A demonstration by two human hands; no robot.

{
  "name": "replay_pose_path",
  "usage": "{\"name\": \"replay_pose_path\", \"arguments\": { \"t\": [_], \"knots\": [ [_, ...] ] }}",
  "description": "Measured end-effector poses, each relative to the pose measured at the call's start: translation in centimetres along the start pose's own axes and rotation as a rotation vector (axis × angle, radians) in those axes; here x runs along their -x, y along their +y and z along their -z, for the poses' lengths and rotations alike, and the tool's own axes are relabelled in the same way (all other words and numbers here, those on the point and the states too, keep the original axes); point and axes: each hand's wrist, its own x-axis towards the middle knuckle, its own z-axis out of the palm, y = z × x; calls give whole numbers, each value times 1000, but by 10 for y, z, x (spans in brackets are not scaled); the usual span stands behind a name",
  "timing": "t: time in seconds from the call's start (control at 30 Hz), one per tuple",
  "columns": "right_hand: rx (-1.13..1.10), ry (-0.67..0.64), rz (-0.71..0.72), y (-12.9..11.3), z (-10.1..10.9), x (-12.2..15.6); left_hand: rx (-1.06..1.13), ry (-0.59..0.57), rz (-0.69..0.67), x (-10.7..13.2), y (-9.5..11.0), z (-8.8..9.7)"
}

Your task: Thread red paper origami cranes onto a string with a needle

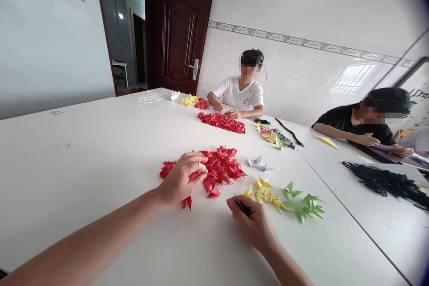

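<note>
Red paper cranes (223, 167) touching left hand's fingers (196, 163).

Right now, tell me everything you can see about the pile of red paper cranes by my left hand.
The pile of red paper cranes is a loose, low heap of small folded cranes in matte-looking red paper, with pointed wings and tails jutting every way. It lies on the white table. The left hand rests against its left side, fingers curled over some cranes. A few cranes lie apart at its lower edge, one just below the heap.
</note>
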Motion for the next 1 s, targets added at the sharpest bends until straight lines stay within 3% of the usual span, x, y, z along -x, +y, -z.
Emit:
{"name": "replay_pose_path", "arguments": {
  "t": [0.2, 0.4, 0.63, 0.83, 1.0],
  "knots": [
    [-55, 67, 15, 2, -5, 0, 394, -12, 297, 7, 14, -10],
    [-140, 100, 55, -2, -5, 6, 720, -183, 486, 13, 27, -22],
    [-157, 14, 227, -15, 1, 11, 677, -224, 479, 17, 32, -25],
    [-155, 42, 164, -12, -2, 10, 674, -254, 458, 19, 32, -26],
    [-224, 91, 127, -8, -4, 9, 756, -260, 365, 23, 34, -29]
  ]
}}
